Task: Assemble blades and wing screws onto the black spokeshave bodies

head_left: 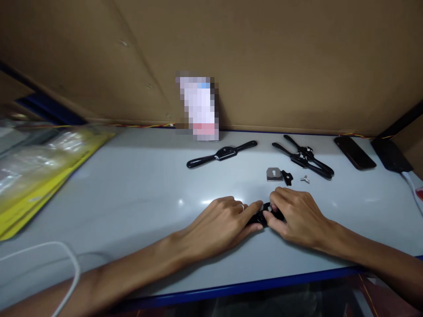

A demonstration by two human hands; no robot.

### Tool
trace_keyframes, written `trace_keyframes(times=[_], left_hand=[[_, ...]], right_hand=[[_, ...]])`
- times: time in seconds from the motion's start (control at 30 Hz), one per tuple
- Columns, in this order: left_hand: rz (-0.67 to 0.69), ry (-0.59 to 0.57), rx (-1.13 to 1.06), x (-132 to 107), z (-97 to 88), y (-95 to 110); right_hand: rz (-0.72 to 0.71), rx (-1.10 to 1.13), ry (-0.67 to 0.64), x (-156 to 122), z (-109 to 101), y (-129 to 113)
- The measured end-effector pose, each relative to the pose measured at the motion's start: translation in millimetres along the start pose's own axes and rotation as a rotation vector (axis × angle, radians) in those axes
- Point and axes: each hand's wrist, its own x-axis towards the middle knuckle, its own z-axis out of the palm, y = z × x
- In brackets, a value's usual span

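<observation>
Steadying the black tool (259, 217) seems to be the job of the left hand (228, 220): best to press its end flat against the tabletop (148, 185) so the middle cannot roll. The right hand (297, 215) should do any fine work on the small pale fitting (270, 208) with light fingertip pressure, its knuckles clear of the metal plate (272, 175), black cap (287, 178) and wing screw (305, 179) just beyond it.

The left hand lies palm down, grasping the tool with the index finger along the far side and the thumb along the near one. The tool sits between both hands. The right hand is curled, thumb pointing leftward, closed around the tool's right part; whether it pinches the fitting, I cannot tell.
</observation>
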Motion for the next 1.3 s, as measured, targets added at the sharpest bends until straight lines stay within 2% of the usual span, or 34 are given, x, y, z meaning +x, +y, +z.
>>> trace_keyframes(times=[0.23,0.5,0.97,1.2,1.3], left_hand=[[-0.008,-0.015,-0.017,0,1.1,-1],[0.028,-0.005,-0.032,0,1.5,-3],[0.061,-0.016,-0.019,0,0.9,-4],[0.065,-0.043,-0.002,0,-2.4,-5],[0.078,-0.045,0.012,0,-1.4,-6]], right_hand=[[0.031,-0.068,-0.016,-5,1,-6],[-0.049,-0.106,-0.034,-5,0,-6],[-0.066,-0.063,-0.075,-3,0,-2],[-0.207,-0.137,-0.098,-4,-5,5],[-0.224,-0.160,-0.100,-4,-11,9]])
